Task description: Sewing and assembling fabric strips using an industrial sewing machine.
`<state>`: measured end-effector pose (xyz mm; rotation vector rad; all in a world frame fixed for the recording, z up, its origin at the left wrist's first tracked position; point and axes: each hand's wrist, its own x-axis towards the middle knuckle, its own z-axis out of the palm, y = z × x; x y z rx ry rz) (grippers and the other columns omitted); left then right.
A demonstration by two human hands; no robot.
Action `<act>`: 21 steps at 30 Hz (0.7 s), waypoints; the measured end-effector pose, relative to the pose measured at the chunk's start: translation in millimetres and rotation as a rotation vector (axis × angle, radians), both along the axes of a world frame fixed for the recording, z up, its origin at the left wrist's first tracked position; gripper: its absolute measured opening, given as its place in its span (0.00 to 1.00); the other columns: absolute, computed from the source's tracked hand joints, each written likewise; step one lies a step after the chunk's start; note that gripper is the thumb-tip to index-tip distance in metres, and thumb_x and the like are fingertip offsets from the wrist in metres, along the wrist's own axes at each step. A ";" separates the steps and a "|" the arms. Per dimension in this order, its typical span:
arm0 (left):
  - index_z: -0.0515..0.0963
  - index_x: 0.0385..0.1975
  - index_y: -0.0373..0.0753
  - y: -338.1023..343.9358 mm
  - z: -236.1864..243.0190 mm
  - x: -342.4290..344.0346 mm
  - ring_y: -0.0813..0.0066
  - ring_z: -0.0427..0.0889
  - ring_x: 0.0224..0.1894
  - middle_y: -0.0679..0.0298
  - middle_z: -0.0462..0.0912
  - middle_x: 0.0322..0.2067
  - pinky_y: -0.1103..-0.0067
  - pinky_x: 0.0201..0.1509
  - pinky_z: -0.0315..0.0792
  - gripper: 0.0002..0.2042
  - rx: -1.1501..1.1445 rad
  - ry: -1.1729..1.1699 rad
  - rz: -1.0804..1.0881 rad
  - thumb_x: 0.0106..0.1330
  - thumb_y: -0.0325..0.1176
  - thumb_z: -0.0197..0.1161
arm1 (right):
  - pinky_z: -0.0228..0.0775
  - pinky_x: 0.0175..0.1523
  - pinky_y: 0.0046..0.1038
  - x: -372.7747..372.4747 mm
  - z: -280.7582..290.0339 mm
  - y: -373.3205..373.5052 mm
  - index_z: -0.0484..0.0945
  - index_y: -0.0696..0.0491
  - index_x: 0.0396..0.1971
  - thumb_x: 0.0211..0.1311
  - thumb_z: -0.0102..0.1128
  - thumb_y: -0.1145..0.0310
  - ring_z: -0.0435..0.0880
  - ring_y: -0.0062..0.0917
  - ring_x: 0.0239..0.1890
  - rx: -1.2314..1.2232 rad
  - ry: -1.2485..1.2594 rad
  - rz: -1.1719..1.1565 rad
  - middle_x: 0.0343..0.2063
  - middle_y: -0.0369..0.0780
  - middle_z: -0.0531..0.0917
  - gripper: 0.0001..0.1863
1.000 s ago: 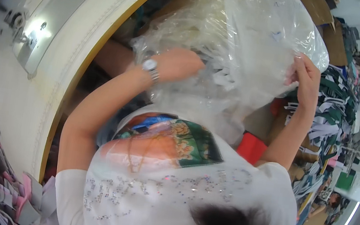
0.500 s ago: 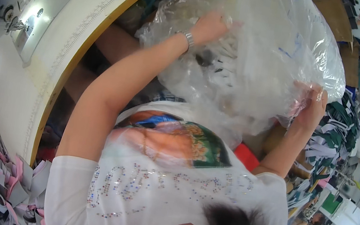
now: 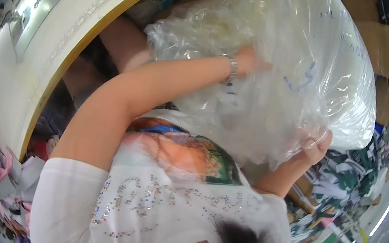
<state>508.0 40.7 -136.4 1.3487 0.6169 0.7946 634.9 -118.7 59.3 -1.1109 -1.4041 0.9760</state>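
Observation:
A large clear plastic bag (image 3: 308,68) with blue pen marks bulges in front of my body. Pale contents show cloudily through its film, and I cannot make out what they are. My right hand (image 3: 319,144) has its fingers closed on the bag's gathered film at the near right. At the bag's middle is my left hand (image 3: 249,62), a metal-band watch (image 3: 232,69) on its wrist. Blur and film obscure its fingers, so its grip does not show.
A white worktable (image 3: 60,46) with a brown edge and a sewing machine (image 3: 24,15) stands at left. Grey and pink fabric pieces (image 3: 0,178) are heaped at lower left. Cardboard boxes (image 3: 374,43) and piled dark green and white cloth (image 3: 346,179) lie at right.
My left hand has moved right and slightly nearer across the bag. My right hand has come lower and a little left, drawing film with it. The dark gap in the bag is now covered.

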 end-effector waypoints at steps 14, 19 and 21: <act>0.68 0.57 0.34 -22.1 151.6 -205.4 0.82 0.75 0.43 0.65 0.78 0.41 0.85 0.47 0.69 0.31 -0.357 0.183 -0.436 0.53 0.43 0.64 | 0.69 0.23 0.24 13.5 -27.9 7.8 0.75 0.60 0.28 0.52 0.64 0.74 0.77 0.24 0.20 0.032 0.257 -0.365 0.22 0.41 0.79 0.07; 0.69 0.57 0.32 -60.5 209.7 -339.3 0.80 0.76 0.40 0.63 0.79 0.40 0.83 0.46 0.70 0.32 -0.371 0.392 -0.183 0.54 0.44 0.63 | 0.69 0.27 0.20 -4.9 4.2 27.5 0.80 0.61 0.38 0.54 0.63 0.72 0.75 0.17 0.21 -0.225 -0.167 -0.123 0.22 0.33 0.77 0.12; 0.69 0.56 0.31 -66.4 217.5 -376.6 0.78 0.77 0.39 0.63 0.79 0.38 0.81 0.46 0.70 0.29 -0.290 0.445 -0.186 0.55 0.40 0.62 | 0.69 0.26 0.19 -23.6 22.1 28.1 0.80 0.61 0.41 0.54 0.65 0.70 0.76 0.16 0.22 -0.315 -0.363 -0.169 0.22 0.33 0.77 0.15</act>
